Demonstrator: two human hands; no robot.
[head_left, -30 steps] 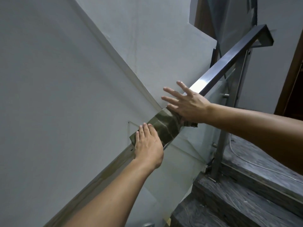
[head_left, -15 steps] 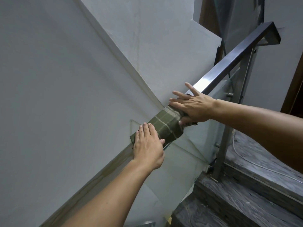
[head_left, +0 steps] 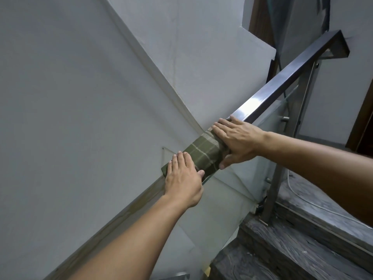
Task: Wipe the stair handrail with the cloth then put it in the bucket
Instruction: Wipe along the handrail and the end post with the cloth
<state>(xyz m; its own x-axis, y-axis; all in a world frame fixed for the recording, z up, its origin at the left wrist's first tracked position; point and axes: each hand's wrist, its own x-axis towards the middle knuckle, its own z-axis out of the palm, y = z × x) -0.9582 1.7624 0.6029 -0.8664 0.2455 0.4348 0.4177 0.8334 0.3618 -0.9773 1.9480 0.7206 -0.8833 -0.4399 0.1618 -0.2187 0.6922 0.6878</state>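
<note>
A green checked cloth [head_left: 203, 153] is draped over the sloping metal handrail [head_left: 282, 81]. My left hand [head_left: 183, 178] lies flat on the cloth's lower end, fingers together, thumb on the near side. My right hand [head_left: 236, 141] presses the cloth's upper end, fingers across the top of the rail and thumb under the near edge. The rail below my left hand is hidden by my forearm. No bucket is in view.
A glass panel [head_left: 238, 190] hangs under the rail, held by a steel post [head_left: 276, 184]. Dark stone steps [head_left: 302, 249] climb at the lower right. A white wall [head_left: 70, 98] fills the left. A thin white cable [head_left: 298, 196] lies on a step.
My right hand has come down from hovering with spread fingers to clasp the cloth's upper end on the rail. The left hand has stayed in place.
</note>
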